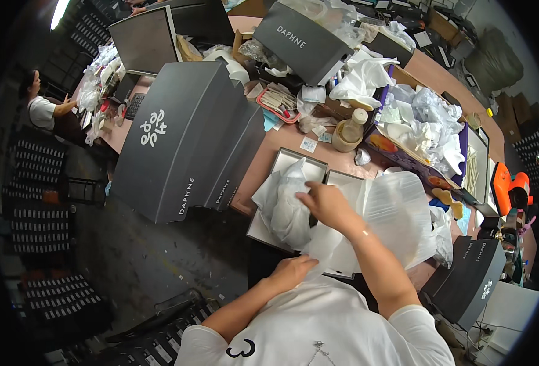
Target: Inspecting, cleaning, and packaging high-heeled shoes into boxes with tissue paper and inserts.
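Observation:
A white paper-wrapped bundle (285,215) lies in a shallow open box (256,235) on the table in front of me. My right hand (327,205) reaches over the bundle's right side, thumb and forefinger apart at its wrapping. My left hand (291,272) is lower, at the table's near edge, its fingers closed on a strip of thin white wrapping sheet (322,255). To the right, a translucent ribbed foam sheet (399,213) spreads over a second open box (340,177). What the bundle contains is hidden by the wrapping.
Stacked dark grey shoeboxes (175,131) stand at the left. Behind are a red basket of sticks (280,100), a bottle (350,131) and a purple carton (413,160) of crumpled paper. An orange tape dispenser (506,188) sits at right. Another person (42,113) works far left.

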`<state>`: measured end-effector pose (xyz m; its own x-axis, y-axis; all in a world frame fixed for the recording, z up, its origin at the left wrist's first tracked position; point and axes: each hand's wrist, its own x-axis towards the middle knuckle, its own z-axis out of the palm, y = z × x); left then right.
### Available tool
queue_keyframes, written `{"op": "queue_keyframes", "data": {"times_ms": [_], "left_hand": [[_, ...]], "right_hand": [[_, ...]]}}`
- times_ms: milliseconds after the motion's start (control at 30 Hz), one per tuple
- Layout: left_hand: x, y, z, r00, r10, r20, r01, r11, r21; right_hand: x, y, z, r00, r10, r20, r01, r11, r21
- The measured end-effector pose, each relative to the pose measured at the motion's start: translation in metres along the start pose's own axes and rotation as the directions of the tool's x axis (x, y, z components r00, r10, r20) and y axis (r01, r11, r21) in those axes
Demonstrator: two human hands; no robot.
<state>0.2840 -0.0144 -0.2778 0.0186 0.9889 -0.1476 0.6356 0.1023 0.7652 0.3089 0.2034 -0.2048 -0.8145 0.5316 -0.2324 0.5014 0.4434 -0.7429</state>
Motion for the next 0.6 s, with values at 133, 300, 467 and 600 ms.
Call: {"op": "queue_keyframes", "data": {"times_ms": [133,300,467,600], "left_hand": [[0.003,0.000,0.003,0.994,0.063,0.089,-0.067,0.997,0.045],[0.004,-0.001,0.001,0.986,-0.048,0.160,0.051,0.999,-0.012],[0.006,-0.015,0.007,0.994,-0.097,0.046,0.102,0.990,-0.101],[0.010,-0.023,-0.018,0.947,-0.150,-0.284,0.066,0.956,-0.287]], "right_hand": [[0.043,0.029,0.084,0.927,0.195,0.320,-0.076,0.934,-0.349],[0.052,0.054,0.142,0.934,0.291,0.206,-0.262,0.952,-0.156],[0.043,0.053,0.115,0.969,0.214,0.126,-0.247,0.879,0.408],[-0.020,-0.002,-0.025,0.993,0.033,-0.110,0.061,0.660,0.749]]}}
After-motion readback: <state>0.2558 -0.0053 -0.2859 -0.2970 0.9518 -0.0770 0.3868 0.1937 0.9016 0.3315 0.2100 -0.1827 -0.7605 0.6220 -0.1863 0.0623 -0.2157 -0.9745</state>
